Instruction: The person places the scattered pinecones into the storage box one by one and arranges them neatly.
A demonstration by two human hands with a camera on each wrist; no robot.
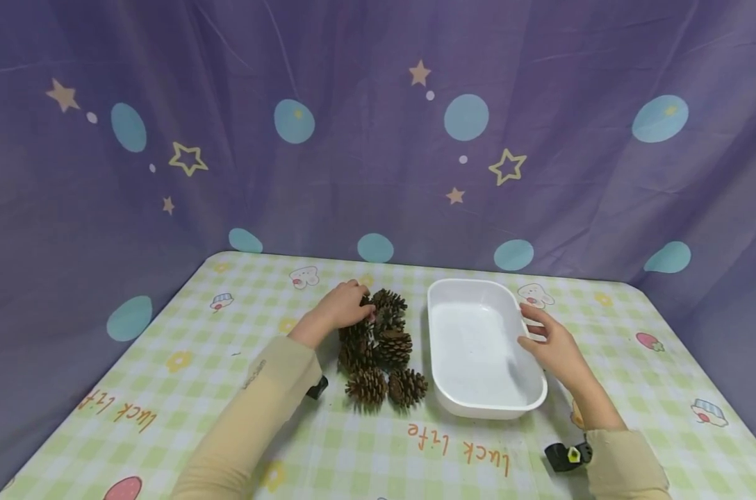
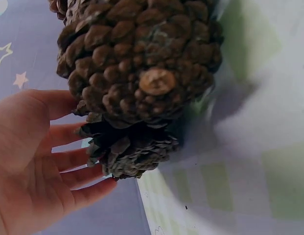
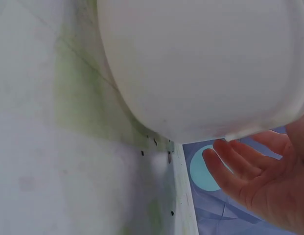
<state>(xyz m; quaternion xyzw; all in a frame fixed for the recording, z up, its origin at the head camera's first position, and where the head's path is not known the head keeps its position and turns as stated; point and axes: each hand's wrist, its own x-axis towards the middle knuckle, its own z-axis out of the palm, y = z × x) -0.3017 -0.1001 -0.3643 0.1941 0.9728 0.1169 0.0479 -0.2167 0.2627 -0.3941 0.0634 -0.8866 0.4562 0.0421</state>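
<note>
Several brown pine cones (image 1: 393,347) lie bunched on the checked tablecloth. My left hand (image 1: 347,305) reaches over the far left of the bunch. Up close, its nearly straight fingers (image 2: 76,176) touch the side of a dark pine cone (image 2: 134,152), behind a bigger pine cone (image 2: 142,63) that fills the upper part of the left wrist view; its thumb tip is hidden. A white rectangular basin (image 1: 478,347) stands right of the cones. My right hand (image 1: 556,344) is at its right rim, fingers (image 3: 225,171) relaxed and fingertips right under the rim in the right wrist view.
The tablecloth (image 1: 215,361) has printed flowers, cakes and lettering. Behind the table's far edge hangs a purple curtain (image 1: 365,187) with stars and dots. Two pine cones (image 1: 367,387) lie at the near side of the bunch, left of the basin.
</note>
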